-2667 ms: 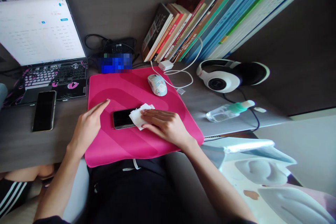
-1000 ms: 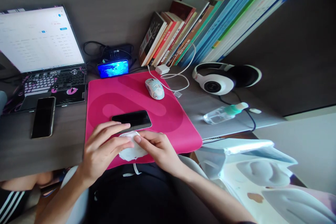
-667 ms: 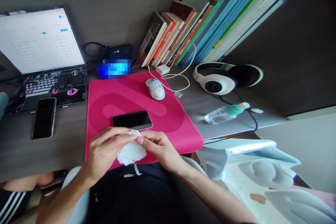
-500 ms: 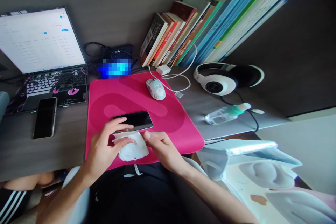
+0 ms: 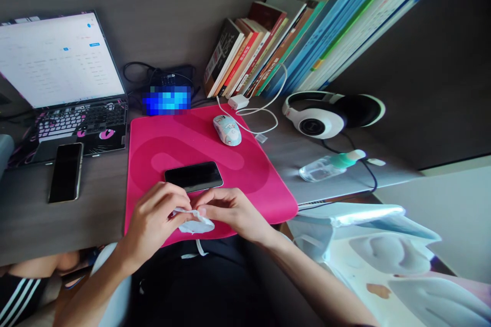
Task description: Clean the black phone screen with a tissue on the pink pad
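A crumpled white tissue (image 5: 196,225) is pinched between both hands above the front of a pink desk mat (image 5: 184,135). My left hand (image 5: 157,217) grips its left side with thumb and fingers closed. From the right, my right hand (image 5: 226,210) pinches the tissue's upper edge, the two sets of fingertips nearly meeting. Just beyond the fingers lies a black phone (image 5: 194,176), screen up and dark, flat on the mat. Part of the tissue is covered by the fingers.
A mouse (image 5: 227,130) sits farther up the mat, beside a white charger and cable (image 5: 238,102). Rightward are headphones (image 5: 322,115) and a spray bottle (image 5: 332,166) lying down. An open laptop (image 5: 61,61) and second phone (image 5: 66,172) occupy the left. Books (image 5: 261,46) lean behind.
My left fingers have drawn back from over the phone and closed on the tissue. My right hand has moved left and pinched it too. The tissue is now folded smaller.
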A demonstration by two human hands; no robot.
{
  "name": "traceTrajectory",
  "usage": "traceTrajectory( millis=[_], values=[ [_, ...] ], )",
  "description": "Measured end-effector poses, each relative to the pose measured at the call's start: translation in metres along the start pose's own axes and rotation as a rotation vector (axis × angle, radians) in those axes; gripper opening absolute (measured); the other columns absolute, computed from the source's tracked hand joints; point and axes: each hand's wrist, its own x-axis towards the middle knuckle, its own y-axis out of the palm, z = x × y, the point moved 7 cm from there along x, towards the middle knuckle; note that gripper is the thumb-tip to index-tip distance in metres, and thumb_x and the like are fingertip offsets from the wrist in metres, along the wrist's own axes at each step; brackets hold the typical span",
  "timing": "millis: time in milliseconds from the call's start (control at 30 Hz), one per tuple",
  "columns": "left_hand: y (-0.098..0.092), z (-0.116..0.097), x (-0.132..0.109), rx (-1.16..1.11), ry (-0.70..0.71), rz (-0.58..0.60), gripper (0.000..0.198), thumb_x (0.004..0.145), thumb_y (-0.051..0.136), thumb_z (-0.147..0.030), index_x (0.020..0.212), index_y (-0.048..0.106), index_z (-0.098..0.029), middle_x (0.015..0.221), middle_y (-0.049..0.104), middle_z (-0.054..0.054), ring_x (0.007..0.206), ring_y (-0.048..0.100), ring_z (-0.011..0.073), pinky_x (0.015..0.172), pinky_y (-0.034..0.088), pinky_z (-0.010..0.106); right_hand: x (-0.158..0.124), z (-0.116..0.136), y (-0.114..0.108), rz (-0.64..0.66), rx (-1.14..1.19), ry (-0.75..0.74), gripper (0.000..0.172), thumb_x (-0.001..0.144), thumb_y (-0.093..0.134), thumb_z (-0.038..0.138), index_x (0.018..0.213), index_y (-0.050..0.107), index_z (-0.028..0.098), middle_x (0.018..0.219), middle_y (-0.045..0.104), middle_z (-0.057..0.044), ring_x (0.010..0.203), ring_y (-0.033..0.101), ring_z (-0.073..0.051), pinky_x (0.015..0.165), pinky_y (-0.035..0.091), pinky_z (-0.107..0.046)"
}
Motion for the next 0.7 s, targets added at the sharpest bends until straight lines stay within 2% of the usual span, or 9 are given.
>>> traceTrajectory(
  millis=[133,233,333,433,500,567,633,700],
  values=[
    [0.004,-0.001,0.0,0.014,0.01,0.019,0.017,0.095,0.078,-0.022,0.09,0.061,-0.024,0.087,0.071,-0.001,0.08,0.067,0.0155,0.074,0.055,0.031,-0.002,0.007,0.0,0.0,-0.126,-0.053,0.028,0.091,0.081,0.048,0.093,0.08,0.02,0.087,0.079,-0.002,0.077,0.07,-0.015,0.073,0.056,-0.028],
    [0.007,-0.002,0.0,0.044,0.025,0.035,0.015,0.096,0.077,-0.02,0.095,0.062,-0.024,0.088,0.07,-0.001,0.081,0.067,0.0157,0.075,0.054,0.031,-0.005,0.018,0.001,-0.036,-0.336,-0.173,0.026,0.099,0.071,0.046,0.096,0.077,0.021,0.09,0.078,-0.003,0.079,0.071,-0.016,0.072,0.057,-0.027],
    [0.006,0.0,0.002,0.072,0.042,0.031,0.017,0.098,0.074,-0.025,0.112,0.065,-0.024,0.1,0.074,0.003,0.095,0.072,0.0193,0.086,0.058,0.033,-0.013,0.038,-0.002,-0.115,-0.628,-0.435,0.018,0.108,0.058,0.034,0.105,0.072,0.022,0.099,0.078,-0.006,0.089,0.075,-0.019,0.079,0.061,-0.03],
    [0.002,0.011,0.004,0.118,-0.002,0.079,0.043,0.099,0.071,-0.041,0.137,0.058,-0.025,0.124,0.073,0.01,0.12,0.07,0.026,0.103,0.058,0.042,-0.027,0.06,-0.011,-0.312,-0.983,-0.755,0.018,0.107,0.056,0.019,0.116,0.069,0.025,0.115,0.08,-0.01,0.107,0.077,-0.023,0.091,0.063,-0.037],
    [-0.001,0.027,0.003,0.193,-0.084,0.147,0.051,0.102,0.067,-0.046,0.147,0.053,-0.027,0.136,0.069,0.011,0.129,0.065,0.0277,0.11,0.054,0.046,-0.032,0.064,-0.016,-0.403,-1.211,-0.865,0.023,0.104,0.06,0.014,0.121,0.069,0.027,0.122,0.08,-0.01,0.116,0.076,-0.026,0.099,0.062,-0.043],
    [-0.005,0.044,-0.001,0.29,-0.153,0.196,0.055,0.104,0.063,-0.048,0.153,0.049,-0.029,0.147,0.064,0.011,0.138,0.06,0.0293,0.118,0.048,0.051,-0.027,0.059,-0.018,-0.388,-1.395,-0.851,0.023,0.104,0.06,0.012,0.12,0.069,0.025,0.128,0.079,-0.012,0.123,0.074,-0.028,0.104,0.062,-0.047],
    [-0.003,0.059,-0.006,0.349,-0.182,0.28,0.071,0.1,0.065,-0.054,0.162,0.039,-0.03,0.162,0.052,0.012,0.149,0.05,0.032,0.124,0.041,0.052,-0.019,0.047,-0.016,-0.309,-1.516,-0.778,0.02,0.106,0.055,0.011,0.117,0.07,0.02,0.131,0.078,-0.015,0.124,0.074,-0.03,0.102,0.064,-0.047],
    [0.001,0.07,-0.01,0.385,-0.2,0.33,0.085,0.096,0.068,-0.06,0.166,0.033,-0.028,0.165,0.048,0.014,0.15,0.048,0.0345,0.123,0.041,0.053,-0.013,0.034,-0.013,-0.251,-1.575,-0.724,0.022,0.106,0.051,0.009,0.117,0.069,0.015,0.129,0.078,-0.018,0.121,0.076,-0.03,0.099,0.066,-0.045]
  ],
)
